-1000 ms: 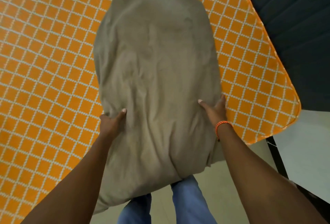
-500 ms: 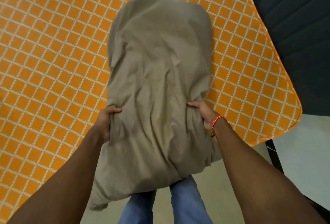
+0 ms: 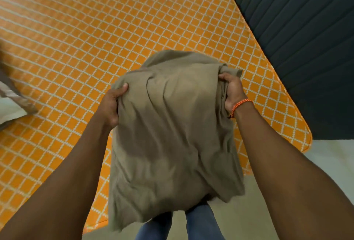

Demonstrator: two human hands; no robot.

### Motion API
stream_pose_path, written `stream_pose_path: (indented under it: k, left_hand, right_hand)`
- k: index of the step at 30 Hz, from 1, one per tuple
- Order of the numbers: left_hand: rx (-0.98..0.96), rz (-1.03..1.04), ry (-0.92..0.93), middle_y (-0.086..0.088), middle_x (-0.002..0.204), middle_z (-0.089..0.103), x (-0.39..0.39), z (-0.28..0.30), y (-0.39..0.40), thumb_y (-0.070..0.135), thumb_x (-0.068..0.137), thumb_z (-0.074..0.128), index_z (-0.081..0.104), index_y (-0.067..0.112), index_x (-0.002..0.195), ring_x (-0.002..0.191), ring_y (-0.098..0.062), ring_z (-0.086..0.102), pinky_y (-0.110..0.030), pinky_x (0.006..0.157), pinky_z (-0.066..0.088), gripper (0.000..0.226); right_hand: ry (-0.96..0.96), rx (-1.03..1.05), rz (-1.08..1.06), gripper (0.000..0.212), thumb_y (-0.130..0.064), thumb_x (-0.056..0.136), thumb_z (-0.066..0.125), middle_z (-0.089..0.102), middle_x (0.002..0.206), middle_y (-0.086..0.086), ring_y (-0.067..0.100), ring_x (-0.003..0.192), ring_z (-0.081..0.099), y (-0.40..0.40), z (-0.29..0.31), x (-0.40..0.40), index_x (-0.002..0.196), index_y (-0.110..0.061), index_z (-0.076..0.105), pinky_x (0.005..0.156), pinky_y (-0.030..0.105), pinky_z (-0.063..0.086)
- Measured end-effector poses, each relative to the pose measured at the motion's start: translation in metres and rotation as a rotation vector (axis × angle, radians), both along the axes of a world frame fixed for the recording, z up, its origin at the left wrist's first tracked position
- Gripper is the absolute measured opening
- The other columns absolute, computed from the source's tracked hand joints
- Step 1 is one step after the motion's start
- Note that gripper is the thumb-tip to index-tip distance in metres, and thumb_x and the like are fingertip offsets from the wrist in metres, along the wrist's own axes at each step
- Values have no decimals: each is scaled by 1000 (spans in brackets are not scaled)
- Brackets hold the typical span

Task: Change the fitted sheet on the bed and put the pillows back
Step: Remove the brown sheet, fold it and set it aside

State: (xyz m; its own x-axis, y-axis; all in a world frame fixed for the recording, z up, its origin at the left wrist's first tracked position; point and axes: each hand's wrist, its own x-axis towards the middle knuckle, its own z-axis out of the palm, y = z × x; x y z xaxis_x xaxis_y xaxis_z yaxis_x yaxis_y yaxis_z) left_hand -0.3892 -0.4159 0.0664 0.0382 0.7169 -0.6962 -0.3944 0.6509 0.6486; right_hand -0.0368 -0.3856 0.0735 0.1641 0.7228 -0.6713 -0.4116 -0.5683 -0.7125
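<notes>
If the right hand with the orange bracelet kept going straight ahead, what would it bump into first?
Probably the orange bed sheet just beyond it. The right hand grips the tan pillow and points up-frame toward the dark headboard, but depth is unclear.

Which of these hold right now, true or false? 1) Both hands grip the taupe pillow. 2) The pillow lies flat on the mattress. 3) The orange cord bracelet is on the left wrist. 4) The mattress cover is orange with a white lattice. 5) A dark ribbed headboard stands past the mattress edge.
1) True: the left hand and right hand each bunch the taupe pillow by its fabric.
2) False: it hangs from the hands, over the mattress edge and the person's legs.
3) False: the bracelet is on the right wrist.
4) True.
5) True: the headboard is at upper right.
</notes>
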Motion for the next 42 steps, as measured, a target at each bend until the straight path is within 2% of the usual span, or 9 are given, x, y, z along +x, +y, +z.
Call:
stream_pose_path:
  k: [6, 10, 16, 21, 25, 28, 32, 35, 42]
  left_hand:
    - [280, 14, 59, -9, 128, 74, -18, 102, 40, 32, 101, 61, 74, 11, 127, 122, -25, 69, -40, 100, 55, 36]
    - [351, 10, 130, -2, 116, 78, -35, 125, 33, 28, 102, 58, 84, 19, 105, 109, -17, 74, -32, 93, 57, 27]
    - [151, 0, 297, -11, 125, 75, -62, 31, -39, 33, 98, 66, 74, 8, 124, 108, -23, 73, -41, 96, 54, 37]
    - [-198, -126, 478, -1, 56, 63, -59, -64, -146, 31, 76, 79, 63, 3, 73, 49, -7, 59, -25, 55, 47, 32]
    - [-390, -227, 488, -14, 120, 68, -64, -123, -212, 34, 88, 77, 70, 5, 116, 102, -33, 67, -53, 96, 53, 41]
    - [-349, -202, 460, -5, 129, 64, -65, -134, -211, 31, 104, 62, 68, 22, 120, 113, -32, 63, -57, 98, 51, 19]
    - [-132, -133, 552, -1, 126, 69, -59, -137, -173, 54, 97, 67, 75, 33, 105, 117, -28, 64, -48, 88, 50, 24]
    - [74, -61, 716, 5, 109, 74, -47, -136, -134, 71, 86, 66, 74, 26, 107, 103, -15, 69, -41, 84, 53, 50]
    - [108, -190, 894, 3, 81, 54, -18, -178, -58, 53, 98, 64, 55, 17, 92, 76, -17, 53, -35, 67, 36, 37]
  right_hand:
    - [-30, 228, 26, 26, -27, 95, 57, 76, 89, 10, 25, 75, 72, 43, 112, -19, 90, -12, 77, 76, 33, 57]
    - [-19, 368, 66, 34, -41, 99, 58, 78, 101, 11, 26, 89, 73, 38, 131, -26, 94, -16, 80, 82, 37, 59]
    - [-35, 213, 42, 48, -37, 95, 68, 70, 131, 14, 33, 119, 68, -45, 17, -15, 137, -12, 66, 103, 51, 54]
    - [-173, -161, -32, 69, -38, 53, 84, 74, 123, 13, 34, 111, 71, -185, -102, 0, 117, -13, 76, 98, 54, 56]
    - [-224, -367, 75, 80, -37, 40, 88, 77, 111, 17, 42, 105, 70, -268, -165, 11, 110, -1, 76, 96, 60, 55]
    - [-178, -345, 2, 96, -52, 47, 96, 76, 118, 7, 32, 110, 71, -269, -171, 10, 128, -9, 68, 96, 49, 56]
    - [-137, -144, -72, 71, -61, 85, 77, 67, 139, -6, 21, 126, 64, -224, -163, 5, 146, -30, 58, 106, 49, 50]
    - [-221, -64, -217, 68, -57, 87, 77, 66, 138, -5, 20, 123, 64, -184, -168, 7, 146, -31, 55, 100, 45, 54]
    - [-369, -129, -96, 88, -61, 76, 84, 63, 140, -4, 23, 124, 63, -114, -200, 19, 150, -31, 48, 97, 40, 54]
